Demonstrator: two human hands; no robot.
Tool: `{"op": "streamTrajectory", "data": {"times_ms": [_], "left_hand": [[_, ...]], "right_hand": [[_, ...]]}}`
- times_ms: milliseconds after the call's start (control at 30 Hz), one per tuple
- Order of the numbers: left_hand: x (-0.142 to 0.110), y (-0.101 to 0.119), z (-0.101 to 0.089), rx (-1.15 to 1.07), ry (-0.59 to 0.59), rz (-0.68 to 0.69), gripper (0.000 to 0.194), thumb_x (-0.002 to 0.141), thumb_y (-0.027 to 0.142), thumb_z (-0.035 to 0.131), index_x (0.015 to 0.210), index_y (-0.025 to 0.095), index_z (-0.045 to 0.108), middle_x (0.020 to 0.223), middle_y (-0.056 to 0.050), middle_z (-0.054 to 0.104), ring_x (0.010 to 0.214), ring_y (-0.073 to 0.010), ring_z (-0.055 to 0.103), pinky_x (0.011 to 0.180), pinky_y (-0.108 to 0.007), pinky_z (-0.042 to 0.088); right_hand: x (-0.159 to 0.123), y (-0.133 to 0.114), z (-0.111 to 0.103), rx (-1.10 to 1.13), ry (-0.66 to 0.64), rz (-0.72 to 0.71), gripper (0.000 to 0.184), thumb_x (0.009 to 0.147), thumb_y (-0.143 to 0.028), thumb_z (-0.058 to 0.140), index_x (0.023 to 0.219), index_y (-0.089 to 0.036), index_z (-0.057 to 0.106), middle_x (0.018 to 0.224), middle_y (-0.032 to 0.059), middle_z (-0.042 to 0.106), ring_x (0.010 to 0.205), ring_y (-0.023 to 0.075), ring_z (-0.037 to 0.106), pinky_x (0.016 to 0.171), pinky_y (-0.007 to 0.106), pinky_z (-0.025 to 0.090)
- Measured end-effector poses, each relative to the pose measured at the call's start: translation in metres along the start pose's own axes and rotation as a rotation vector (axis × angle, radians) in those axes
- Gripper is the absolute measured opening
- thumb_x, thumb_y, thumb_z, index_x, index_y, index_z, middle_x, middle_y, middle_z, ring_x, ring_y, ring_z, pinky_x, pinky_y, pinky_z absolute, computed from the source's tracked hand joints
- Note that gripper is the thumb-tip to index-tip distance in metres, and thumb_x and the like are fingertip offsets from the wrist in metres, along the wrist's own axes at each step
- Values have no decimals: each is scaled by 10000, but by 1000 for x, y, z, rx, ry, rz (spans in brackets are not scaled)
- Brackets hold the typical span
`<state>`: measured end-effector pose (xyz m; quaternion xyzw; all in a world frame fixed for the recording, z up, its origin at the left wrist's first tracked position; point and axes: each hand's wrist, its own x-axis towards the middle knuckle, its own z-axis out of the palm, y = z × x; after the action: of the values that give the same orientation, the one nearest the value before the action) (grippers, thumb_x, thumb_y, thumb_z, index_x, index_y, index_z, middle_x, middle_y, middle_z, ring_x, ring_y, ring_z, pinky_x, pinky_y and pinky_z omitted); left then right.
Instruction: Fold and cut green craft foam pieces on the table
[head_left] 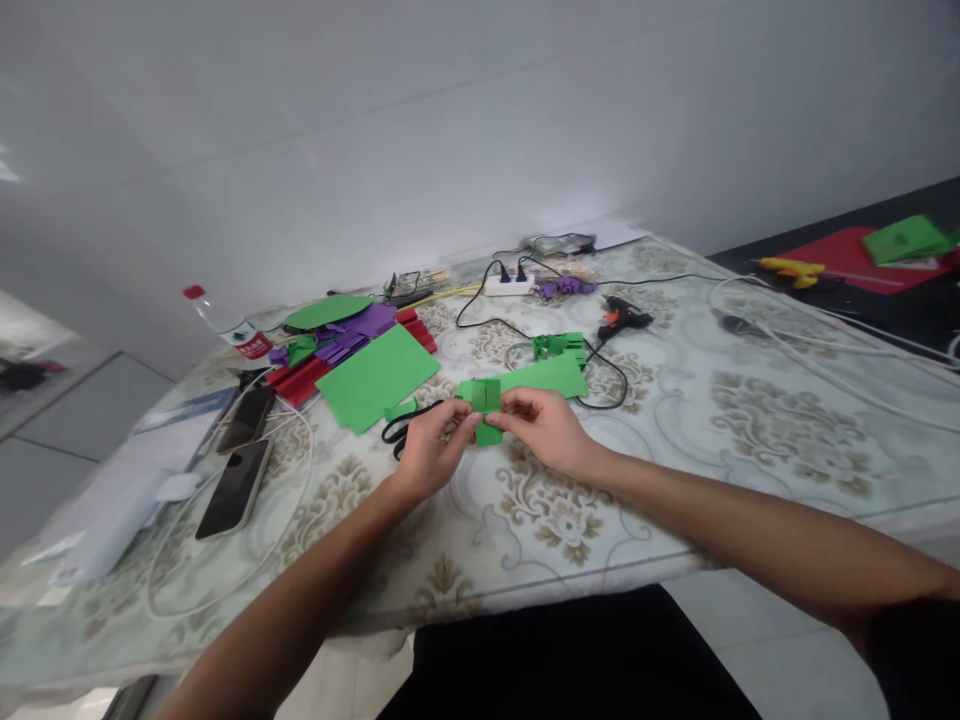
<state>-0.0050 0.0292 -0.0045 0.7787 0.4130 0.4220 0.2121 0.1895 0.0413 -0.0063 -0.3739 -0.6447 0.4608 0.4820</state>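
Between my two hands is a small folded piece of green paper (489, 431), held just above the patterned tablecloth. My left hand (439, 445) pinches its left edge with thumb and fingertips. On the other side, my right hand (547, 430) pinches the right edge the same way. Black-handled scissors (395, 432) lie beside my left hand, partly hidden by it. Behind my fingers rests a green paper strip (551, 376), and a fringed green paper piece (559, 346) sits just beyond it.
Green sheets (382, 375) overlap red and purple paper at left. Two phones (234, 488) lie near a bottle (229, 325) and looping white cable. A black glue gun (624, 316) and power strip (510, 285) stand behind. A yellow glue gun (795, 270) lies far right.
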Motion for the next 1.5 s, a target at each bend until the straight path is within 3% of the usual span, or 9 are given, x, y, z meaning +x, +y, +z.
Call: {"op": "streamTrajectory", "data": {"times_ms": [200,333,400,600,967,1500], "left_hand": [[-1,-3,2,-22,-1,-29,152,955,332,567,885,198,586,702,8,633,626,-126,589,628,-240,465],[-2,-7,7,-177,-24,-68,217,930,336,609,1087,198,548,888,-41,684,772,-150,668,706,-261,526],[-3,-9,9,-216,-17,-78,279,920,325,631,1144,199,524,878,-40,693,788,-155,682,714,-265,537],[-1,-9,9,-261,23,-99,254,900,322,664,1093,194,560,809,-22,717,740,-146,702,663,-239,549],[-1,-6,9,-338,-1,-155,270,891,330,677,1100,202,563,741,20,677,643,-118,651,626,-228,523],[0,-6,12,-332,60,-177,265,852,350,712,1029,169,632,725,-2,691,613,-125,661,565,-231,570]], "right_hand": [[0,0,1,40,6,27,436,716,-576,765,672,-188,572,636,-17,539,607,138,494,582,272,412],[1,-3,-1,84,3,61,439,701,-564,782,665,-185,565,632,-19,548,601,135,512,575,271,426],[2,-4,-1,106,-5,77,445,694,-569,786,665,-187,559,622,-23,552,588,132,511,568,270,435],[3,-5,-2,146,-20,101,438,679,-550,809,654,-190,562,611,-21,569,588,142,548,575,279,464],[3,-4,-4,18,-23,63,460,755,-598,735,620,-191,567,583,-3,582,559,143,521,538,278,417],[3,-5,-5,-29,-20,66,475,760,-605,719,626,-181,551,591,-4,588,559,131,515,528,255,399]]}}
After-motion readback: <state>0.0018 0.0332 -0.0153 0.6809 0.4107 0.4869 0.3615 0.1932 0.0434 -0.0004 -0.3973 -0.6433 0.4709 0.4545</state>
